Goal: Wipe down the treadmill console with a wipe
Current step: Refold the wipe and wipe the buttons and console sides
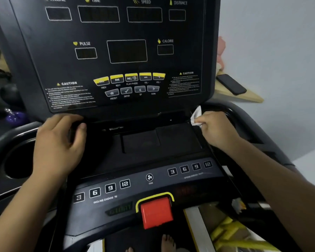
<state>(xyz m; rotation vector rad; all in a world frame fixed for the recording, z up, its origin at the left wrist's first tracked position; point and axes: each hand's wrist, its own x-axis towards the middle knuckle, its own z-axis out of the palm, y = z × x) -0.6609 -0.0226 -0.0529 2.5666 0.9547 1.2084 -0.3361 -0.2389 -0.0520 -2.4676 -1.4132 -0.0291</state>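
Head view: a black treadmill console (pixel 116 51) stands before a pale grey wall (pixel 271 42), its displays dark. A dark phone (pixel 231 84) lies on a wooden shelf (pixel 251 98) to its right. The right hand (pixel 216 128) pinches a small, crumpled white wipe (pixel 196 115) at the console tray's far right corner. The left hand (pixel 58 142) rests relaxed on the tray's left edge, grasping nothing.

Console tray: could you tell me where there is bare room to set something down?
The flat recess between the left hand and the right hand holding the wipe is bare, above the button strip. Hands crowd both ends.
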